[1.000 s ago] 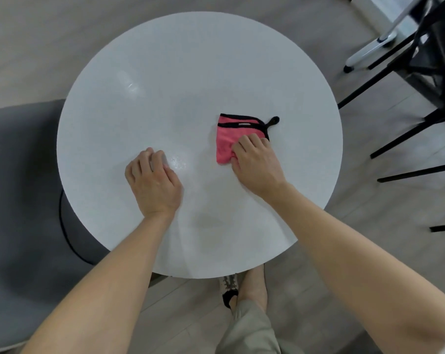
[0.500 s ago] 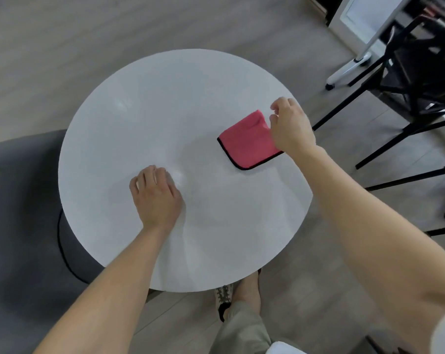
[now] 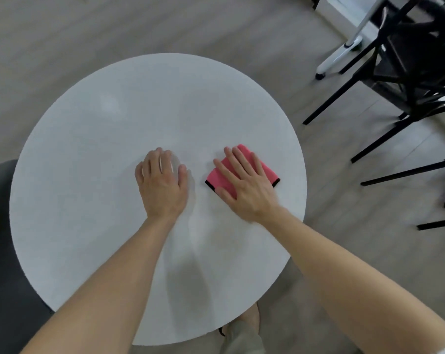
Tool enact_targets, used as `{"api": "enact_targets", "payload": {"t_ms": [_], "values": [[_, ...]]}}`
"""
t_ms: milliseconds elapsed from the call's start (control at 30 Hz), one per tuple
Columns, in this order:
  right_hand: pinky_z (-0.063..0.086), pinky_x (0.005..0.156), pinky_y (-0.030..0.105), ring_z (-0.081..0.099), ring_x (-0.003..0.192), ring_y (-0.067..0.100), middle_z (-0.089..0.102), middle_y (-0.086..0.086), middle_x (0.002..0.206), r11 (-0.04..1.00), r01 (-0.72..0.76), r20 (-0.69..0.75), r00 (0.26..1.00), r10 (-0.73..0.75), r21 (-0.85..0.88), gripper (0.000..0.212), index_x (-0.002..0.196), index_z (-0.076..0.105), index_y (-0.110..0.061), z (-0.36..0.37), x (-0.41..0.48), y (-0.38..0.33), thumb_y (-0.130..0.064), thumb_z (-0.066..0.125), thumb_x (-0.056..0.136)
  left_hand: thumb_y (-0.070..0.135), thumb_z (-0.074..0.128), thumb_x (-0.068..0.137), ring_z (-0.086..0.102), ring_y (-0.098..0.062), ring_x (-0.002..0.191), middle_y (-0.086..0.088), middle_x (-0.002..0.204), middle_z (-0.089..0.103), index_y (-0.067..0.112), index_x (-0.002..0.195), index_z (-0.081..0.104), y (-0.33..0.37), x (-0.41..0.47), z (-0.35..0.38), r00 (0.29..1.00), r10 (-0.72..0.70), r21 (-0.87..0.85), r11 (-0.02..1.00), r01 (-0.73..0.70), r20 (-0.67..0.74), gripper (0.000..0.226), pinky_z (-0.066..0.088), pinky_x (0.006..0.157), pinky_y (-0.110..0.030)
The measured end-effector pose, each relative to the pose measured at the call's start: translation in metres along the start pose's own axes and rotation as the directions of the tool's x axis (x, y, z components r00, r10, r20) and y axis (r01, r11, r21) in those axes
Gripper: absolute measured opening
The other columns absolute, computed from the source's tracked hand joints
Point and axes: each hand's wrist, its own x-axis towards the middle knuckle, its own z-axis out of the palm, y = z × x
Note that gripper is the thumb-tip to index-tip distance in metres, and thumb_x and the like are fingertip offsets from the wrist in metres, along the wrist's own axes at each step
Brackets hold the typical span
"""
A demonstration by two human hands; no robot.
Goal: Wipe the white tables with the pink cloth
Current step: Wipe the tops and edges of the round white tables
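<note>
A round white tabletop (image 3: 88, 175) fills the middle of the head view, seen from above. The pink cloth (image 3: 215, 179) lies flat on it, out from the centre toward 3 o'clock and short of the rim; it is folded, with a thin black edging showing at its near corners. The right hand (image 3: 244, 185) lies on top of the cloth, palm down, fingers straight and spread, pressing it to the surface rather than curling round it. Pink shows past the fingertips at the far side and on both sides of the palm.

The left hand (image 3: 162, 185) rests on the bare tabletop close to the centre, just beside the cloth at its 9 o'clock and apart from it. Its fingers are loosely bent, thumb out to the side, and it holds nothing. Both forearms reach in from 6 o'clock.

Off the tabletop, at 2 o'clock, stands a black chair (image 3: 408, 72) on the wooden floor (image 3: 165, 21), with a white furniture leg (image 3: 339, 57) beside it (it ends in a small dark caster). A grey seat (image 3: 1, 251) sits under the rim at 8 o'clock, and the person's foot (image 3: 249, 318) shows below the rim at 5 o'clock
</note>
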Motion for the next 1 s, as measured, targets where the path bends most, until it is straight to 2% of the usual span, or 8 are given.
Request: {"api": "enact_targets", "payload": {"t_ms": [133, 333, 467, 567, 633, 733, 867, 1000], "values": [[0.004, 0.135, 0.057, -0.009, 0.168, 0.02, -0.003, 0.0, 0.183, 0.995, -0.102, 0.003, 0.995, 0.102, -0.024, 0.07, 0.174, 0.014, -0.035, -0.015, -0.012, 0.056, -0.066, 0.029, 0.113, 0.05, 0.035, 0.113, 0.033, -0.037, 0.157, -0.016, 0.165, 0.041, 0.012, 0.156, 0.045, 0.028, 0.044, 0.016, 0.995, 0.066, 0.027, 0.997, -0.068, 0.081, 0.059, 0.024, 0.127, -0.058], [-0.002, 0.134, 0.057, -0.001, 0.169, 0.028, 0.005, 0.01, 0.182, 0.953, -0.301, -0.126, 0.947, 0.297, -0.017, 0.075, 0.174, 0.015, -0.026, -0.031, 0.13, 0.085, -0.066, 0.02, 0.11, 0.049, 0.043, 0.109, 0.025, -0.034, 0.161, -0.015, 0.168, 0.037, 0.016, 0.16, 0.044, 0.037, 0.045, 0.029, 0.998, 0.07, 0.037, 0.997, -0.07, 0.002, 0.06, 0.016, 0.131, -0.057], [0.001, 0.134, 0.057, 0.003, 0.169, 0.028, 0.009, 0.011, 0.182, 0.987, -0.162, -0.139, 0.977, 0.162, 0.012, 0.081, 0.174, 0.008, -0.013, -0.023, 0.173, 0.036, -0.06, 0.026, 0.11, 0.049, 0.048, 0.107, 0.026, -0.031, 0.162, -0.013, 0.169, 0.038, 0.018, 0.159, 0.047, 0.038, 0.046, 0.027, 0.999, 0.036, 0.024, 0.999, -0.035, -0.015, 0.061, 0.016, 0.131, -0.056], [0.007, 0.134, 0.058, 0.005, 0.169, 0.028, 0.011, 0.01, 0.181, 1.0, -0.021, -0.141, 0.99, 0.02, -0.006, 0.075, 0.172, 0.025, -0.015, -0.015, 0.128, 0.034, -0.06, 0.032, 0.112, 0.05, 0.048, 0.108, 0.026, -0.031, 0.162, -0.013, 0.17, 0.037, 0.018, 0.159, 0.047, 0.04, 0.044, 0.026, 0.999, 0.038, 0.019, 0.999, -0.038, -0.001, 0.061, 0.018, 0.131, -0.057], [0.007, 0.134, 0.057, 0.002, 0.169, 0.026, 0.009, 0.01, 0.182, 1.0, -0.031, -0.135, 0.99, 0.03, -0.003, 0.071, 0.171, 0.03, -0.022, -0.015, 0.083, 0.051, -0.062, 0.036, 0.112, 0.05, 0.046, 0.108, 0.027, -0.032, 0.162, -0.014, 0.17, 0.038, 0.018, 0.159, 0.048, 0.04, 0.044, 0.025, 0.999, 0.043, 0.019, 0.999, -0.043, -0.003, 0.06, 0.019, 0.13, -0.058], [0.006, 0.135, 0.057, -0.002, 0.169, 0.026, 0.004, 0.011, 0.182, 0.985, -0.173, -0.108, 0.98, 0.17, -0.016, 0.068, 0.171, 0.029, -0.032, -0.023, 0.046, 0.071, -0.064, 0.038, 0.112, 0.048, 0.046, 0.108, 0.028, -0.033, 0.162, -0.015, 0.169, 0.039, 0.016, 0.159, 0.049, 0.043, 0.045, 0.022, 0.999, 0.04, 0.007, 0.999, -0.04, -0.004, 0.06, 0.02, 0.129, -0.06], [0.003, 0.135, 0.056, 0.0, 0.169, 0.028, 0.006, 0.013, 0.182, 0.965, -0.261, -0.149, 0.956, 0.252, -0.043, 0.072, 0.173, 0.024, -0.03, -0.026, 0.121, 0.056, -0.067, 0.029, 0.111, 0.045, 0.051, 0.106, 0.026, -0.033, 0.162, -0.016, 0.169, 0.039, 0.015, 0.158, 0.051, 0.046, 0.047, 0.019, 1.0, 0.018, -0.006, 1.0, -0.018, 0.0, 0.06, 0.019, 0.13, -0.06], [-0.002, 0.135, 0.052, 0.003, 0.169, 0.027, 0.009, 0.011, 0.182, 0.977, -0.213, -0.126, 0.969, 0.212, 0.004, 0.088, 0.173, 0.014, -0.011, -0.032, 0.247, 0.015, -0.066, 0.027, 0.107, 0.042, 0.056, 0.104, 0.026, -0.033, 0.163, -0.016, 0.168, 0.04, 0.015, 0.156, 0.051, 0.045, 0.046, 0.019, 1.0, 0.017, 0.01, 1.0, -0.017, 0.002, 0.059, 0.018, 0.13, -0.06]]}}
